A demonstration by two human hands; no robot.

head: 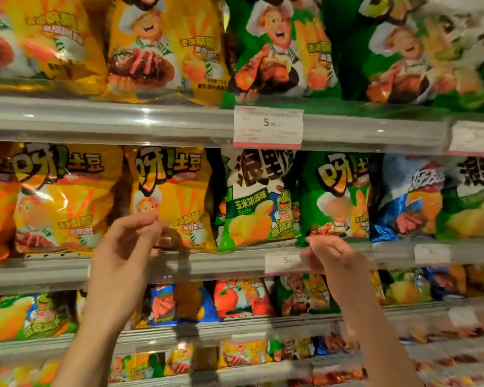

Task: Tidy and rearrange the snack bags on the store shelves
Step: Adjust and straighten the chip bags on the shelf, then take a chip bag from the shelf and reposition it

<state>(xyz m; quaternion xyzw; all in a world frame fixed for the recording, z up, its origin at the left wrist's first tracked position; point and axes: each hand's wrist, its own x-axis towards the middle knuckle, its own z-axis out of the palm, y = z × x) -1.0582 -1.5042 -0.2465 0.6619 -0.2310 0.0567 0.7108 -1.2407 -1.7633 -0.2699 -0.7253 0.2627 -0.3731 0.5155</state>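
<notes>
Head view: the left hand (123, 247) is raised in front of the yellow snack bag (171, 199) on the middle shelf (207, 265), fingers loosely curled just before its lower edge; whether they pinch it I cannot tell. The right hand (330, 255) pinches the bottom corner of the green snack bag (333, 194), beside a price tag (282, 262) reading 5.

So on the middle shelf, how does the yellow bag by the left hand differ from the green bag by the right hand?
The yellow bag has a yellow ground; the green bag a dark green one. The left hand reaches the yellow bag's lower left edge; the right hand pinches the green bag's bottom corner. Both stand upright and show the same chef figure and yellow logo.
</notes>
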